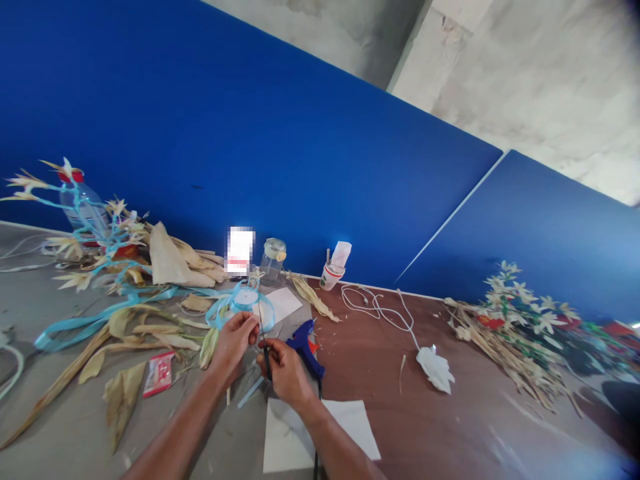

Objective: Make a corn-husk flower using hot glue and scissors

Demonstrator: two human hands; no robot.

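My left hand [239, 339] is closed, thumb and fingers pinched together beside a thin dark blade; whatever lies between the fingertips is too small to make out. My right hand [286, 371] is wrapped round the black handle of what look like scissors [267, 365], their slim blade pointing up towards the left fingertips. Just beyond the hands lies a roll of light blue ribbon [246, 300] with loose loops around it. To the right of my right hand rests a blue glue gun [306, 348]. A white sheet [345, 427] lies under my right forearm.
Dried husks [125, 400] and a red packet [159, 373] lie left. Blue-stemmed husk flowers [107, 230] stand by a bottle [85, 200]. A glass jar [273, 260], paper cup [331, 275], white cable [380, 307] and crumpled tissue [436, 369] sit by the blue partition [300, 147]. White flowers [520, 300] are right.
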